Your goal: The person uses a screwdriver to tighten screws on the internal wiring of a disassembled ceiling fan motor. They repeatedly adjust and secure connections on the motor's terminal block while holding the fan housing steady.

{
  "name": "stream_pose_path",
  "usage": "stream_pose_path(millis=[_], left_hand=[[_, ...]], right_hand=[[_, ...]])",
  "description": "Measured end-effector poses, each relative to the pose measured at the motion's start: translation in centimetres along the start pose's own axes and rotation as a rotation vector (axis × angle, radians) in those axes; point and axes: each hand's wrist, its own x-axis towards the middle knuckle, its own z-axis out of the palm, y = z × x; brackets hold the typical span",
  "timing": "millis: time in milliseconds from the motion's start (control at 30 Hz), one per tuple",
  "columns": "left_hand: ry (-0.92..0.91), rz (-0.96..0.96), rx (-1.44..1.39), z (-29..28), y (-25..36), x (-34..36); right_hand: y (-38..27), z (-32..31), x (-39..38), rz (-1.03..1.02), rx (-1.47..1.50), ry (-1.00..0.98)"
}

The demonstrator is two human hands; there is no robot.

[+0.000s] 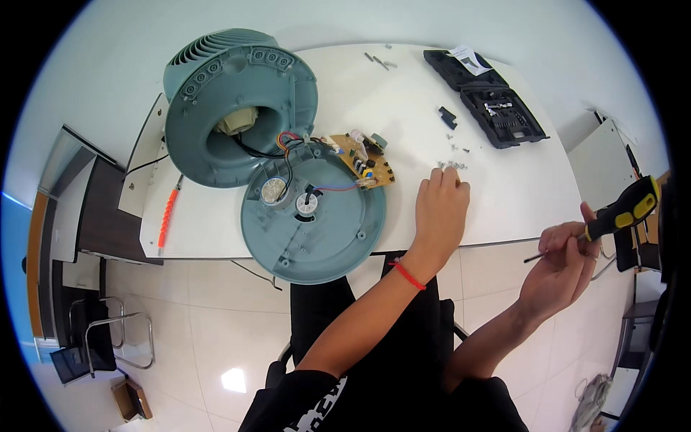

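Observation:
My left hand (pixel 440 210) reaches over the white table, its fingertips bunched down at a small pile of screws (pixel 453 165). Whatever lies between those fingertips is hidden. Off the table's right edge, my right hand (pixel 558 277) grips a screwdriver (pixel 620 210) by its shaft, the black and yellow handle pointing up to the right. Left of my left hand lies a round grey-green base (pixel 324 252) with its inside up. A circuit board (pixel 363 162) rests at its far edge, wired to it. Behind stands the matching grey-green housing (pixel 216 147), opened, with a pale motor part inside.
An open black tool case (pixel 504 119) sits at the far right, a small black part (pixel 448 117) beside it. Several long screws (pixel 378 61) lie at the back. An orange twisted-handle tool (pixel 168 216) is near the left edge. A metal-framed chair (pixel 119 331) stands lower left.

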Motion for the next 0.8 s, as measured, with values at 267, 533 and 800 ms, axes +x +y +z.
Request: stream_pose_path(millis=[267, 533, 800], left_hand=[[0.177, -0.015, -0.287, -3.9, 1.5, 0.2], [0.007, 0.071, 0.276, -27.3, -6.7, -3.4], [-0.592, 0.172, 0.120, -24.7, -14.3, 1.1]], right_hand=[[1.2, -0.6, -1.4, 0.156, 0.006, 0.130], [2.3, -6.2, -2.9, 0.177, 0.132, -0.001], [2.6, -6.6, -3.9, 0.244, 0.186, -0.078]])
